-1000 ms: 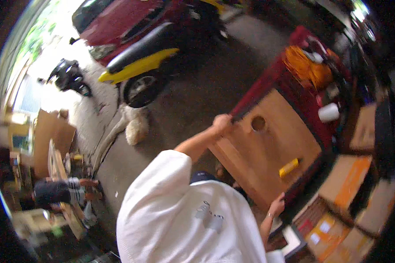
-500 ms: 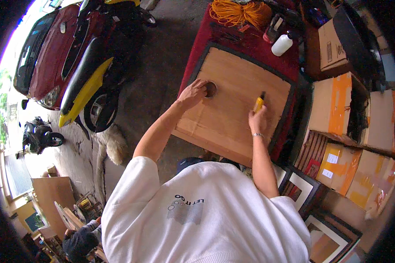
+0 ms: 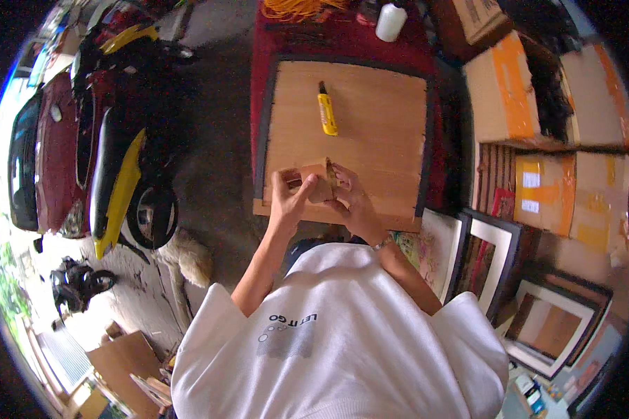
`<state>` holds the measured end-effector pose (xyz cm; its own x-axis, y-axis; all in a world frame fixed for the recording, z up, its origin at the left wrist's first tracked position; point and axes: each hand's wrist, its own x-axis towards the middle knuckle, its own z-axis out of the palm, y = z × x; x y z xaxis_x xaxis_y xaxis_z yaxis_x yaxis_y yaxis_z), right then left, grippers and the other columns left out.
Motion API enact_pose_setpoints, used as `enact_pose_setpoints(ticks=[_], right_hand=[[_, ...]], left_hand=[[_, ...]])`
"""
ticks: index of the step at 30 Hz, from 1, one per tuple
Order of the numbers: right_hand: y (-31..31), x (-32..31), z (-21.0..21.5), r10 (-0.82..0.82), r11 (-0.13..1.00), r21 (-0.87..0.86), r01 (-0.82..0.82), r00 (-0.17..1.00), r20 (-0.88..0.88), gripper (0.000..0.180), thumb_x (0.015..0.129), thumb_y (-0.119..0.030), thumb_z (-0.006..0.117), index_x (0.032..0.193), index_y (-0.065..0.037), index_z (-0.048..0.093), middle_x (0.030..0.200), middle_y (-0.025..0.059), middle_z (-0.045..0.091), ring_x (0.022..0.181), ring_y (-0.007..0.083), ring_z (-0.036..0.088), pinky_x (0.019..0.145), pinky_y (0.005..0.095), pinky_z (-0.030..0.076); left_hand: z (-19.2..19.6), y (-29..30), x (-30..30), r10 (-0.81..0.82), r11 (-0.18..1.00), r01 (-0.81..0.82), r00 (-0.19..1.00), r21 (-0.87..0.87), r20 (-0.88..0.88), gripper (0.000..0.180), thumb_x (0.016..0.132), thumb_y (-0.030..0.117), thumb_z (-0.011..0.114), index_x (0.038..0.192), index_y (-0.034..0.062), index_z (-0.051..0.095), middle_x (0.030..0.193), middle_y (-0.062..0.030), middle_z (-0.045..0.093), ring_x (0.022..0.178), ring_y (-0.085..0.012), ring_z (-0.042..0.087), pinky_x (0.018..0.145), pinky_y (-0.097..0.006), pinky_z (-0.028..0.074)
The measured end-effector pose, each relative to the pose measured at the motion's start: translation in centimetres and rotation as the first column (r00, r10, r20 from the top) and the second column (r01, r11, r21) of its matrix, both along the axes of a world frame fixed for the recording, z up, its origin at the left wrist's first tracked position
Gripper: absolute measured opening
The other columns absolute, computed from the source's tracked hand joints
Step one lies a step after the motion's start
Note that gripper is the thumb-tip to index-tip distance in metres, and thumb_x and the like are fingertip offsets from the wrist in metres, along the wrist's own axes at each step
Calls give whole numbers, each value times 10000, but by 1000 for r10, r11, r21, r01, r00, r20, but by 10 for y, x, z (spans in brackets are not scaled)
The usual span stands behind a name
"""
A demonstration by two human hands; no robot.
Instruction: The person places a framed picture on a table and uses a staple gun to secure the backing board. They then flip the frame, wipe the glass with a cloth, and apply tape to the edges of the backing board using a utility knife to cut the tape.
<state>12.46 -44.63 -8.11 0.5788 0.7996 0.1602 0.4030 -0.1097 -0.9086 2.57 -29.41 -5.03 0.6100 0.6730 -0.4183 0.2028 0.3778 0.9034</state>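
The roll (image 3: 320,188), brown and apparently tape, was held up between the two hands, just above the near part of the panel (image 3: 377,133). The left hand (image 3: 288,199) had its thumb and fingers closed on the roll's left side; the right hand (image 3: 356,206) gripped the other side, thumb below and fingers above. Whether the right fingertips had caught a loose end was too small to tell.

The panel lay flat inside the dark frame (image 3: 430,146), which showed along the left, far and right sides. On the near side a brown band (image 3: 339,216) ran across where the frame would otherwise have shown. It looked like tape already laid, though that was not certain. No such band could be made out on the other three sides, so at most one side seemed done and those three left. With the roll in hand and no free strip clearly visible, the work looked nearer its start than its end.

Beyond the hands, the yellow tool (image 3: 327,114) lay untouched on the panel, its black tip pointing away. Under the frame was a red cloth (image 3: 412,52), with a white bottle (image 3: 391,24) and orange cord (image 3: 300,8) past the far edge. Cartons (image 3: 500,91) stood to the right, and a motorbike (image 3: 122,188) well apart on the left.
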Motion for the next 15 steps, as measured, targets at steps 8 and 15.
enact_pose_setpoints(ticks=[8, 15], right_hand=[[-82, 7, 11, -193, 975, -92, 200, 978, 76, 290, 895, -78, 736, 1151, -7, 619, 1418, 198, 503, 1235, 387, 572, 1037, 421, 482], [-127, -4, -19, -587, 807, -116, 579, 767, -260, 352, 918, -183, 751, 1155, 17, 585, 1062, 122, 588, 1001, 214, 565, 844, 363, 461]], left_hand=[[31, -23, 62, -479, 717, 563, 827, 411, -296, 165, 866, 126, 809, 949, 2, 739, 922, -74, 758, 918, -158, 709, 835, -330, 564], [-13, -31, 184, -605, 600, 690, 723, 406, -334, 127, 853, 101, 794, 910, -2, 745, 861, -112, 765, 791, -137, 710, 723, -303, 549]])
